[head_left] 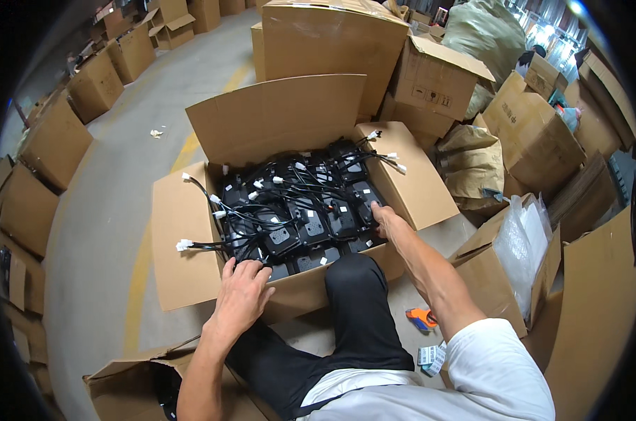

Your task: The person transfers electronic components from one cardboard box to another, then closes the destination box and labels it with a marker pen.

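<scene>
At the centre of the view, an open carton (276, 116) stands with its flaps folded out toward 12, 3 and 9 o'clock, packed with rows of flat black units (311, 226). Black cables (209, 246) lie tangled across them, ending in white connectors (184, 245); several hang over the 9 o'clock flap and a few over the flap at 2. At the carton's 7 o'clock corner, the left hand (242, 291) is loosely open, fingers bent and slightly apart, with nothing visible in its hold; whether the fingertips touch the contents I cannot tell. The right hand (386, 219) reaches to the 4 o'clock side, beside the end units, its fingers partly hidden, so its grip cannot be told. Farther toward 4 o'clock, a second carton (486, 284) holds clear bubble wrap (520, 245). Toward 7, another open carton (121, 393) has something black in its shaded interior, too dark to identify. A large carton (332, 49) stands beyond at 12, and an orange tool (421, 319) lies on the floor toward 5.
</scene>
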The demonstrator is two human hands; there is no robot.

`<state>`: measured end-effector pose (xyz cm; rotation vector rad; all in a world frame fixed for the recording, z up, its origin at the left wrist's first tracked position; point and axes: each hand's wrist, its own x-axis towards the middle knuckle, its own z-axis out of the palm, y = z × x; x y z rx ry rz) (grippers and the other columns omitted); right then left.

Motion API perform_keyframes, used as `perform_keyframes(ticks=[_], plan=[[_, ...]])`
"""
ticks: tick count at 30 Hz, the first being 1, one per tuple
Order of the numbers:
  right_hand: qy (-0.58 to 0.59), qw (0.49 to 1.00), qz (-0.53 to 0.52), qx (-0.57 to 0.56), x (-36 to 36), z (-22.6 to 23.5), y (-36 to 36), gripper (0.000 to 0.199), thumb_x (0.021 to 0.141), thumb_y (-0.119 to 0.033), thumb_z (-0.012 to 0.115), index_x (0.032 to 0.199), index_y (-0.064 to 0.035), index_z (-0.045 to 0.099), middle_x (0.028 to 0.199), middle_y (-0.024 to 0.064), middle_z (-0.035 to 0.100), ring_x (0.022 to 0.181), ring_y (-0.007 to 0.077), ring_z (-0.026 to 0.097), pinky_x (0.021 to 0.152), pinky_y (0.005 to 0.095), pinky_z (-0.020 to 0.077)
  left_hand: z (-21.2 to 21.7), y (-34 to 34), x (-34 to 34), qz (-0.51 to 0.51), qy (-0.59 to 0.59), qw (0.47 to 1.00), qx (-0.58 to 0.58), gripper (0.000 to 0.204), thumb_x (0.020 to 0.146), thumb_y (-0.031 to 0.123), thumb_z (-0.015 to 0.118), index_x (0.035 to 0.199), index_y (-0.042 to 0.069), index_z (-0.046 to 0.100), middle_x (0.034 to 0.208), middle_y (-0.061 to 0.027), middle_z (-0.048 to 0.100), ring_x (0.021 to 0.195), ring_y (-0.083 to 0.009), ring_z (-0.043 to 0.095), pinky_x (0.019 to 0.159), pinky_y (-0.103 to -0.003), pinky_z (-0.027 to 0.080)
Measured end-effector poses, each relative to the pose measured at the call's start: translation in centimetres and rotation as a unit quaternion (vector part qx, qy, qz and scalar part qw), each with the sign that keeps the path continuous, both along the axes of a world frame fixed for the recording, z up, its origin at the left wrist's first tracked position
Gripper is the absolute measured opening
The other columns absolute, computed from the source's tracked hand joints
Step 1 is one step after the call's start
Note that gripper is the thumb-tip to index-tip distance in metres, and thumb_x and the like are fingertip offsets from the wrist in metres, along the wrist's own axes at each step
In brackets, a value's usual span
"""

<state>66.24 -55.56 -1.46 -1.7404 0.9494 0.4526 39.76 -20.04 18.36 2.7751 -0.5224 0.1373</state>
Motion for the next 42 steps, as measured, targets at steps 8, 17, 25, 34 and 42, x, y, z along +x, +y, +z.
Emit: perform_keyframes(ticks=[8,17,25,34,42], plan=[[0.022,0.976,0.176,-0.125,-2.3,6.0,-0.9,0.076,0.097,-0.064,0.050,0.132,0.0037,0.055,0.118,0.0266,0.066,0.106,0.0420,0.067,0.085,0.0573,0.0545,1.2,1.9,0.1,0.034,-0.031,0.998,-0.030,0.035,0.084,0.017,0.075,0.115,0.004,0.064,0.115,-0.0124,0.062,0.116,-0.0304,0.057,0.110,-0.052,0.035],[-0.503,0.496,0.594,-0.384,-7.3,10.6,4.7,0.081,0.069,-0.042,0.086,0.130,0.0007,0.054,0.136,0.0275,0.054,0.127,0.0361,0.054,0.098,0.0476,0.0482,5.3,8.1,-6.1,0.135,-0.091,0.985,-0.064,0.037,0.084,0.015,0.075,0.117,0.002,0.064,0.115,-0.0134,0.064,0.112,-0.0333,0.059,0.110,-0.052,0.036],[-0.412,0.423,0.699,-0.404,-5.2,8.8,5.3,0.088,0.060,0.005,0.077,0.142,0.0037,0.045,0.162,0.0283,0.016,0.142,0.0434,0.037,0.110,0.0414,0.0440,4.8,17.7,-24.6,0.443,-0.121,0.883,-0.100,0.030,0.088,0.016,0.070,0.111,-0.003,0.068,0.115,-0.0206,0.068,0.108,-0.0373,0.064,0.096,-0.041,0.049],[-0.425,0.582,0.631,-0.287,-5.8,5.1,5.8,0.072,0.085,-0.011,0.074,0.149,-0.0019,0.041,0.161,0.0275,0.023,0.146,0.0431,0.031,0.117,0.0438,0.0308,-11.7,18.0,-48.6,0.670,0.180,0.689,-0.211,0.034,0.085,0.025,0.073,0.100,-0.005,0.072,0.086,-0.0197,0.073,0.081,-0.0278,0.072,0.076,-0.037,0.055],[-0.309,0.735,0.581,-0.163,-3.0,3.3,2.7,0.060,0.094,-0.011,0.067,0.149,-0.0038,0.043,0.134,0.0218,0.058,0.121,0.0303,0.057,0.104,0.0379,0.0431,-18.7,9.8,-45.2,0.591,0.310,0.717,-0.201,0.045,0.083,0.041,0.075,0.093,-0.003,0.072,0.090,-0.0216,0.072,0.084,-0.0370,0.070,0.077,-0.044,0.056]])
